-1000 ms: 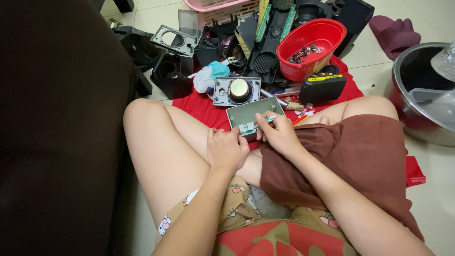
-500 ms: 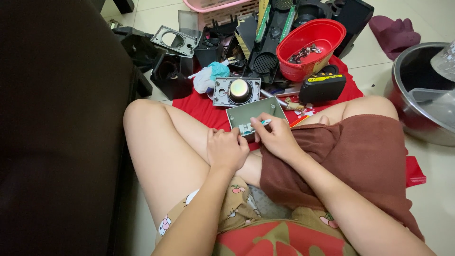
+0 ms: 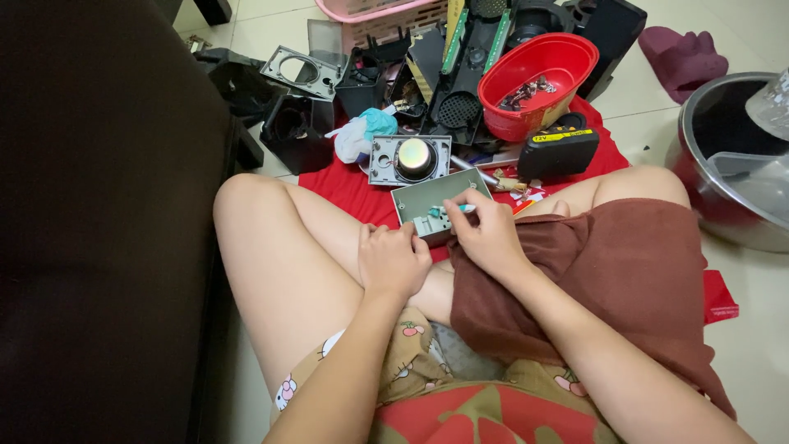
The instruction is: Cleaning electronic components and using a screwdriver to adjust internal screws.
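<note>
Grey open box, tilted, on lap

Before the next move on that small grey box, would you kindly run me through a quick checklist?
1. Left hand steadies the grey box: ok.
2. Right hand grips the small teal-handled tool: ok.
3. Tool tip seated on a screw: cannot tell.
4. Box's open side faces the camera: ok.
5. Red bowl within reach for loose parts: ok.
6. Brown cloth off the box: ok.
</note>
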